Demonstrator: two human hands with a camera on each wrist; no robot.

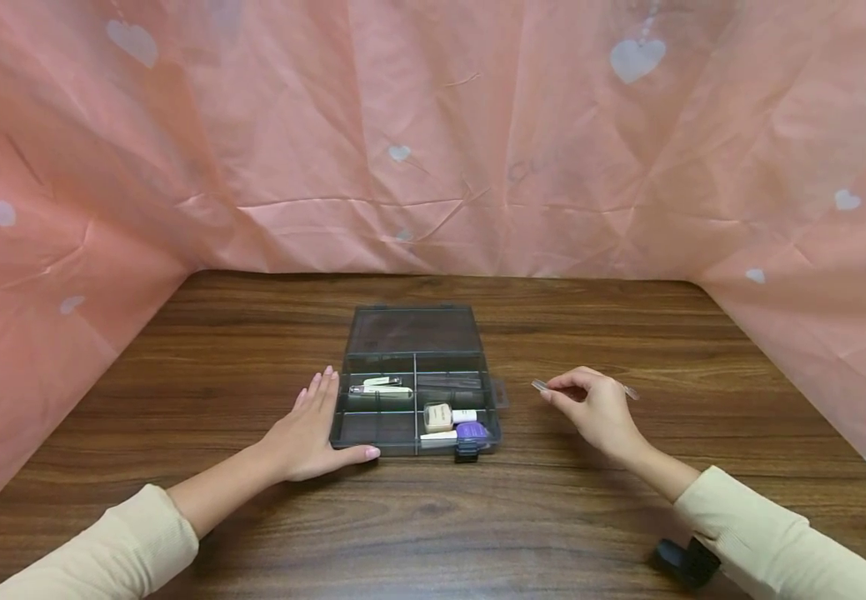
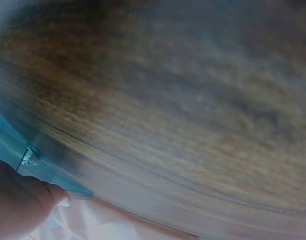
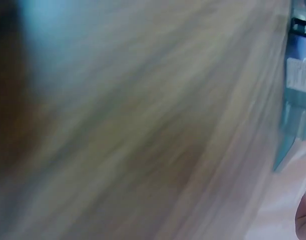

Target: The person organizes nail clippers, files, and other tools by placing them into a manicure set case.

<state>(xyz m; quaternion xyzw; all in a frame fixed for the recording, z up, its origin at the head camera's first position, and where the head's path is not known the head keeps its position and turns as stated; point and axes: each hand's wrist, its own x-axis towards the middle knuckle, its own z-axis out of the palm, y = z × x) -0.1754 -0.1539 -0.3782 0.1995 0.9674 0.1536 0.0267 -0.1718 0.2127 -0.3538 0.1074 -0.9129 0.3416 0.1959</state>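
Observation:
An open dark see-through divided case [image 1: 372, 429] lies on the table, its lid folded back. My left hand [image 1: 305, 433] rests against its left side with straight fingers, the thumb along the front edge. To the right of the case, my right hand [image 1: 601, 417] pinches a slim, pale, shiny tool [image 1: 540, 385] between thumb and fingertips; its exact kind is unclear. Inside the case lie a nail clipper [image 1: 380, 391], a beige nail polish bottle [image 1: 438, 417] and a purple bottle [image 1: 472, 432]. Dark slim items [image 1: 448, 383] occupy the right middle compartment.
A wooden table [image 1: 433, 525] spreads around the case. Pink cloth [image 1: 433, 108] with pale hearts hangs behind and at both sides. A black strap device [image 1: 688, 562] sits at the right wrist. Both wrist views show mostly blurred tabletop.

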